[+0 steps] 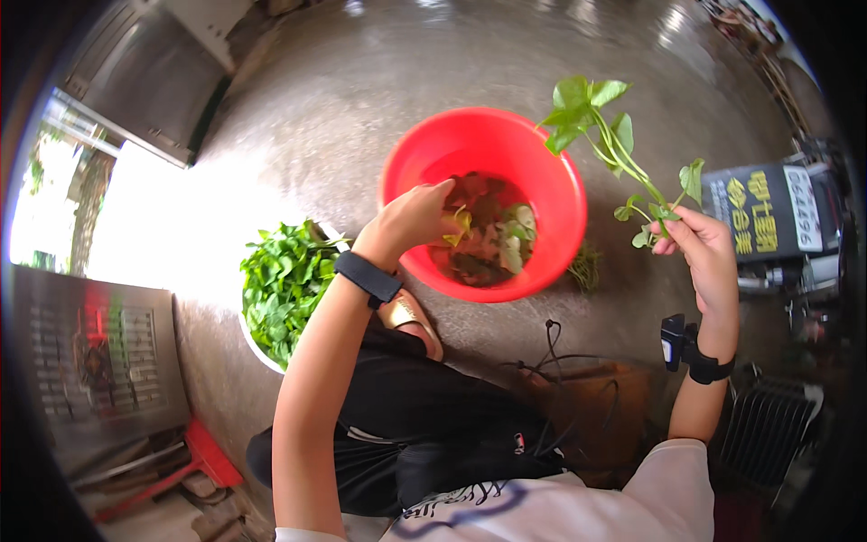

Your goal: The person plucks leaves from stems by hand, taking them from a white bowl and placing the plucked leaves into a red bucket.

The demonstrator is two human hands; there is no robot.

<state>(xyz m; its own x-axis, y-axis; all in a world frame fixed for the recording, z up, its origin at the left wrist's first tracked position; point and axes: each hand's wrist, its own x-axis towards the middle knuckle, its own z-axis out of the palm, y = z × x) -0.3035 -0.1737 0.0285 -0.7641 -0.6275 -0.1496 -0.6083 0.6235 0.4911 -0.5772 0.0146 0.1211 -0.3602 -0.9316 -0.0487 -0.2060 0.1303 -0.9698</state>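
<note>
Concrete floor (361,81), grey and glossy under window glare, spreads beneath a seated person sorting leafy greens. A red plastic basin (551,181) sits on it straight ahead, holding a low heap of picked leaves and stems (492,239). To the person's left a white bowl (256,348) is piled with fresh green leaves (284,280), well apart from the basin. The left hand (417,217), a black band (368,277) on its wrist, reaches over the basin's near rim, fingers loosely curled among the leaves inside; whether they grip one cannot be told. The right hand (709,257), also banded in black, is raised beside the basin, thumb and fingertips pinched on the lower end of a long leafy sprig (605,135) that arcs up over the rim. Judged from here, clean picking means keeping that pinch low on the stem, so the leaves hang free for the other hand, and working above the basin so strays fall in. A small tuft of trimmings (585,266) lies on the floor just beside the basin. Loose black cables (551,357) trail near the knees and could snag a sleeve; a dark sign with yellow characters (768,212) crowds the right hand's side.
</note>
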